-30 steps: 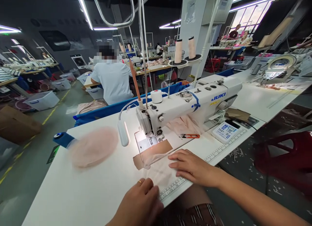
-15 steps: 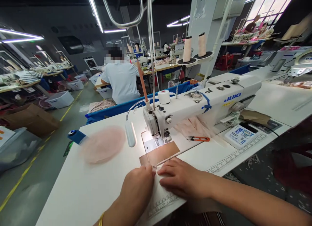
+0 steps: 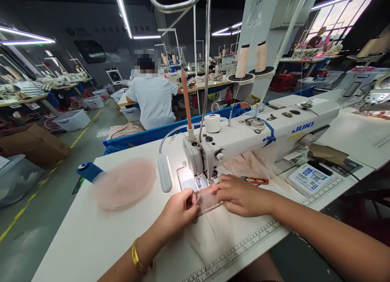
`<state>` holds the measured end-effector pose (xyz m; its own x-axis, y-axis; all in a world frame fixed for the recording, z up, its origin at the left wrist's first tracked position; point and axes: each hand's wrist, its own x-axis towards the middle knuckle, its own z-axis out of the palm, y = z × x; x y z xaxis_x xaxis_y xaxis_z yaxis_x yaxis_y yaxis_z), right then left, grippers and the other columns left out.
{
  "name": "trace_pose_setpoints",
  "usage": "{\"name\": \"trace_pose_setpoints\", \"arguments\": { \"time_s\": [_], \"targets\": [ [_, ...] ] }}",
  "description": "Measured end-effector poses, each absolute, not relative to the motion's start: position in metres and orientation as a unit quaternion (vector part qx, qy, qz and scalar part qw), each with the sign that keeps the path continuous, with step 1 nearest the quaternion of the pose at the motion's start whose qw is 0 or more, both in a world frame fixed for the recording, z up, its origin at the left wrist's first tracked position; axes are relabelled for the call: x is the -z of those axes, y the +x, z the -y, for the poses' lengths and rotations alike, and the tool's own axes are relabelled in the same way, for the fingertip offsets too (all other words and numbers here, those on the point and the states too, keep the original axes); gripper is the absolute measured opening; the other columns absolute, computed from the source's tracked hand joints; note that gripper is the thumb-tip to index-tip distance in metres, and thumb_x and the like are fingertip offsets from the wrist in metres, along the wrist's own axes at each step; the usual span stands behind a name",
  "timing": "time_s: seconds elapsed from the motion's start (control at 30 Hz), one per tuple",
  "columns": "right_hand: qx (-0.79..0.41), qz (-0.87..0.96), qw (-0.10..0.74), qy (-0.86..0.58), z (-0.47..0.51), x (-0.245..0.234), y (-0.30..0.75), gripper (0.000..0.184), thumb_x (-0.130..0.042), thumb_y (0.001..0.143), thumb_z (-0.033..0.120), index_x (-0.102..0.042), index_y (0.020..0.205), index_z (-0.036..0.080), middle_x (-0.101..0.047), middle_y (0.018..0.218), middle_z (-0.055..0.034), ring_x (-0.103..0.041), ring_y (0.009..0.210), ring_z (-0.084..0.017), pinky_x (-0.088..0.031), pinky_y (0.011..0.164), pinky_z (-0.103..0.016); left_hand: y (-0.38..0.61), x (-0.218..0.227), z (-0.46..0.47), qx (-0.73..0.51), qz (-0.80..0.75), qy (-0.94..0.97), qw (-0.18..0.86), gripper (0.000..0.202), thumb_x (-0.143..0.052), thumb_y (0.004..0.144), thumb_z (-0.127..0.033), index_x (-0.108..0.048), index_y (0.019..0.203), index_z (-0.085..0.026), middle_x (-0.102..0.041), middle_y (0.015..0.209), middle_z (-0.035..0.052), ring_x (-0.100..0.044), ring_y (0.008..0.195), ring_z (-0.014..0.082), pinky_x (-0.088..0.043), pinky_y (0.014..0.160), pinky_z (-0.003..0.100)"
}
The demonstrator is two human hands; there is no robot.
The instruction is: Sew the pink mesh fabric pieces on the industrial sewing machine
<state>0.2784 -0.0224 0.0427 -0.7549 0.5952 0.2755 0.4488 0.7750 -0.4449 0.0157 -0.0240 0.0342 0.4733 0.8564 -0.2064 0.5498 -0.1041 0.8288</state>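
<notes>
Left hand [image 3: 181, 207] and right hand [image 3: 240, 194] have both pushed forward since half a second ago, from the front part of the worktop [image 3: 67, 241] up to the needle end of the white JUKI sewing machine [image 3: 243, 132]. Left one's got thumb and fingertips pinched together on the edge of some sheer pale fabric [image 3: 213, 233]. Right one's lying palm down with the fingers bent over the same edge, just in front of the needle area; honestly can't tell if it's gripping or only pressing. Fabric's in front of the machine, spread from the hands back toward the printed ruler strip [image 3: 252, 241], and the weave is kinda blurry. Orange snips [image 3: 257, 180] are just behind the right hand, partly hidden by it. Over on the left you've got a little lamp [image 3: 165, 174], a blurry pinkish round thing [image 3: 126, 184], then a blue thread spool [image 3: 89, 171] lying tipped over.
</notes>
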Motion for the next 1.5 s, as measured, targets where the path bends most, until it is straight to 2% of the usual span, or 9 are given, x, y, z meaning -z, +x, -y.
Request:
{"name": "trace_pose_setpoints", "arguments": {
  "time_s": [0.07, 0.13, 0.23, 0.33, 0.47, 0.7, 0.93, 1.2, 1.5],
  "targets": [
    [-0.199, 0.889, 0.208, -0.356, 0.018, -0.042, 0.267, 0.025, -0.067, 0.094, 0.025, -0.07, 0.119, 0.022, -0.072, 0.114, -0.0091, -0.062, 0.105, -0.028, -0.052, 0.092, -0.041, 0.015, -0.031, 0.025, -0.202, -0.476, 0.694, 0.5, 0.009, -0.057, 0.083, -0.026, -0.048, 0.082, -0.024, -0.056, 0.068, -0.006, -0.06, 0.062, 0.0158, -0.047, 0.059, 0.026],
    [-0.246, 0.857, 0.211, -0.4, 0.015, -0.035, 0.253, 0.035, -0.072, 0.093, 0.032, -0.066, 0.127, 0.022, -0.073, 0.109, -0.0073, -0.064, 0.101, -0.027, -0.052, 0.089, -0.038, 0.012, -0.029, 0.027, -0.215, -0.473, 0.683, 0.514, 0.009, -0.058, 0.084, -0.029, -0.052, 0.086, -0.023, -0.056, 0.071, -0.0051, -0.06, 0.064, 0.0164, -0.048, 0.061, 0.027],
    [-0.312, 0.818, 0.232, -0.423, 0.013, -0.02, 0.236, 0.005, -0.067, 0.095, 0.023, -0.071, 0.099, 0.022, -0.07, 0.087, -0.0004, -0.063, 0.083, -0.02, -0.048, 0.077, -0.03, 0.011, -0.029, 0.029, -0.212, -0.488, 0.683, 0.5, 0.01, -0.058, 0.087, -0.033, -0.055, 0.089, -0.023, -0.056, 0.072, -0.0039, -0.06, 0.067, 0.0174, -0.049, 0.064, 0.027],
    [-0.351, 0.792, 0.263, -0.424, 0.014, -0.012, 0.231, 0.011, -0.062, 0.098, 0.023, -0.068, 0.088, 0.022, -0.064, 0.076, 0.0027, -0.06, 0.073, -0.016, -0.044, 0.069, -0.027, 0.014, -0.028, 0.029, -0.218, -0.509, 0.675, 0.487, 0.02, -0.063, 0.088, -0.04, -0.052, 0.083, -0.023, -0.053, 0.071, -0.0048, -0.056, 0.064, 0.0163, -0.047, 0.06, 0.026],
    [-0.371, 0.78, 0.29, -0.412, 0.018, -0.013, 0.234, 0.015, -0.059, 0.098, 0.024, -0.065, 0.084, 0.022, -0.062, 0.073, 0.0034, -0.059, 0.074, -0.017, -0.045, 0.072, -0.028, 0.019, -0.028, 0.027, -0.223, -0.51, 0.667, 0.496, 0.032, -0.059, 0.092, -0.049, -0.052, 0.076, -0.022, -0.053, 0.068, -0.0035, -0.054, 0.061, 0.0158, -0.044, 0.056, 0.026],
    [-0.404, 0.744, 0.301, -0.438, 0.02, -0.014, 0.233, 0.011, -0.063, 0.095, 0.03, -0.069, 0.099, 0.022, -0.063, 0.078, 0.0015, -0.06, 0.077, -0.019, -0.048, 0.073, -0.029, 0.017, -0.026, 0.026, -0.223, -0.506, 0.679, 0.484, 0.04, -0.055, 0.096, -0.054, -0.061, 0.075, -0.02, -0.057, 0.066, -0.001, -0.052, 0.063, 0.016, -0.041, 0.057, 0.025],
    [-0.407, 0.733, 0.327, -0.436, 0.02, -0.014, 0.228, 0.008, -0.061, 0.093, 0.026, -0.064, 0.087, 0.022, -0.06, 0.077, 0.0025, -0.058, 0.078, -0.017, -0.045, 0.073, -0.028, 0.017, -0.019, 0.028, -0.231, -0.504, 0.689, 0.467, 0.04, -0.056, 0.097, -0.053, -0.072, 0.086, -0.018, -0.063, 0.074, 0.0023, -0.056, 0.069, 0.018, -0.045, 0.06, 0.026],
    [-0.404, 0.734, 0.332, -0.433, 0.022, -0.015, 0.227, 0.012, -0.058, 0.093, 0.026, -0.063, 0.084, 0.021, -0.056, 0.07, 0.0038, -0.054, 0.071, -0.016, -0.043, 0.07, -0.027, 0.021, -0.017, 0.028, -0.287, -0.496, 0.684, 0.452, 0.025, -0.065, 0.092, -0.045, -0.071, 0.088, -0.02, -0.06, 0.089, 0.0025, -0.058, 0.071, 0.0167, -0.05, 0.061, 0.026],
    [-0.409, 0.723, 0.334, -0.444, 0.023, -0.013, 0.228, 0.009, -0.06, 0.092, 0.029, -0.065, 0.092, 0.022, -0.064, 0.082, 0.0001, -0.057, 0.077, -0.018, -0.044, 0.069, -0.028, 0.02, -0.012, 0.027, -0.314, -0.484, 0.664, 0.476, 0.03, -0.064, 0.093, -0.046, -0.07, 0.081, -0.019, -0.058, 0.085, 0.0021, -0.058, 0.069, 0.016, -0.051, 0.057, 0.025]
  ]
}}
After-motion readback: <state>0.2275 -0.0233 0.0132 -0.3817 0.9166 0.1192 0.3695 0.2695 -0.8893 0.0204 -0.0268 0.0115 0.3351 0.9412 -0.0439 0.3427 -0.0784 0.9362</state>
